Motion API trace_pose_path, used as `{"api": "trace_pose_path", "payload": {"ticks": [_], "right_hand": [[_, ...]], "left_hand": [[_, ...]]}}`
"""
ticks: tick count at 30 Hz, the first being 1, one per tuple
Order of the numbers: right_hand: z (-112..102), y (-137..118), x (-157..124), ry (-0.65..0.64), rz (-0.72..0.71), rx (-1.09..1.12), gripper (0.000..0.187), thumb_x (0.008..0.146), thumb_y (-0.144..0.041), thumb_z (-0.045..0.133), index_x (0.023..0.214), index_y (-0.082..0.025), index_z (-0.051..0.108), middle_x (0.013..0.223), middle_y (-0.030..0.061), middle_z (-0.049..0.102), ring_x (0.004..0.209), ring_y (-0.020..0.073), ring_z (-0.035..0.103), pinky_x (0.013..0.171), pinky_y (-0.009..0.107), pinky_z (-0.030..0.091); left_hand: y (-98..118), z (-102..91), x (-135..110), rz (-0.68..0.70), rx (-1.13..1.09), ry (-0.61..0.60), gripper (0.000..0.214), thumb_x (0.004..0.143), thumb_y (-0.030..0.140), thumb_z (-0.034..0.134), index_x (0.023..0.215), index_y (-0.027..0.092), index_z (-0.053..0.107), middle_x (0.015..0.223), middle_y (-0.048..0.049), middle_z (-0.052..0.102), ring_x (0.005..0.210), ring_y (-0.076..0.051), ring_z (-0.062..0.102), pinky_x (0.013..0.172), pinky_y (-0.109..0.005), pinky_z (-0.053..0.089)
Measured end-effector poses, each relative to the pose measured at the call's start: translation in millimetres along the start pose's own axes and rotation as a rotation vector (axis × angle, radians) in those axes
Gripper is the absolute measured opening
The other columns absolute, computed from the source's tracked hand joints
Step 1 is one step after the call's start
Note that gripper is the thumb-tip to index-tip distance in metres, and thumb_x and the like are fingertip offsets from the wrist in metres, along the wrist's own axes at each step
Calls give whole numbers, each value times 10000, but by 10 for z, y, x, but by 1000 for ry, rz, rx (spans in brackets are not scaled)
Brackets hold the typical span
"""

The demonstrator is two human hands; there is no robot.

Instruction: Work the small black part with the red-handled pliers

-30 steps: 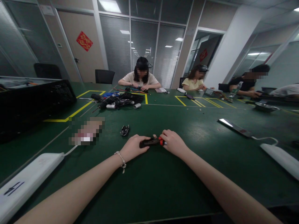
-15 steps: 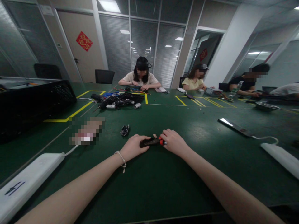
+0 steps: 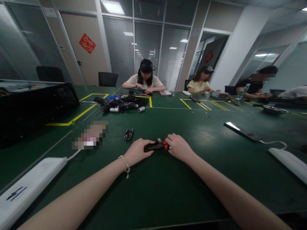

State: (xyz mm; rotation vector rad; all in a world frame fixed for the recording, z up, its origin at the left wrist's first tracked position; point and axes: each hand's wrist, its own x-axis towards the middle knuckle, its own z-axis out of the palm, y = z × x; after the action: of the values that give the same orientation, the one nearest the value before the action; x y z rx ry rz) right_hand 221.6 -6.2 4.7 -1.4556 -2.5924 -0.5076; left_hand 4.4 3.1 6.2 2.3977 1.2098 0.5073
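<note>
My left hand point(image 3: 138, 150) is closed around a small dark piece point(image 3: 147, 148), its thumb and fingers on either side. My right hand point(image 3: 179, 147) is wrapped around the red handles of a pair of pliers point(image 3: 159, 146), partly covered by the fingers. The dark jaws point left and meet the dark piece between my hands; exactly what they grip is too small to make out. Both hands are low over the green table point(image 3: 153, 188). Beyond my left hand lies a small black part with shiny edges point(image 3: 129, 134).
A white power strip point(image 3: 33, 188) and a blurred-out flat object point(image 3: 92, 134) lie left, near a large black case point(image 3: 38, 111). Black tools and cables point(image 3: 122, 103) are piled ahead. Right are a phone-like device point(image 3: 241, 131) and a metal bowl point(image 3: 274, 110). A co-worker point(image 3: 144, 81) sits opposite.
Both hands and the pliers hold nearly the same pose. The whole view has shifted very slightly.
</note>
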Motion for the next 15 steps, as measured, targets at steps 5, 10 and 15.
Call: {"api": "trace_pose_path", "payload": {"ticks": [5, 10, 15], "right_hand": [[-17, -3, 2, -3, 1, 0, 208, 693, -211, 548, 887, -139, 566, 904, 78, 554, 805, 185, 473, 690, 290, 370], [-5, 2, 3, 4, 4, 10, 203, 687, -210, 552, 878, -141, 563, 899, 73, 553, 798, 183, 471, 682, 288, 369], [-18, -13, 4, -1, 11, 16, 189, 689, -203, 548, 868, -146, 570, 889, 74, 559, 788, 181, 473, 673, 284, 369]], "left_hand": [[-15, 13, 7, 10, -11, 2, 390, 736, 330, 552, 1119, 264, 519, 988, -12, 594, 870, -184, 527, 752, -300, 414], [-31, 25, 7, 19, -8, 6, 386, 738, 336, 552, 1115, 264, 519, 983, -10, 596, 864, -183, 527, 743, -300, 415], [-30, 19, 4, 30, -2, 8, 381, 734, 333, 553, 1107, 261, 522, 1001, -3, 596, 874, -185, 524, 759, -309, 408]]}}
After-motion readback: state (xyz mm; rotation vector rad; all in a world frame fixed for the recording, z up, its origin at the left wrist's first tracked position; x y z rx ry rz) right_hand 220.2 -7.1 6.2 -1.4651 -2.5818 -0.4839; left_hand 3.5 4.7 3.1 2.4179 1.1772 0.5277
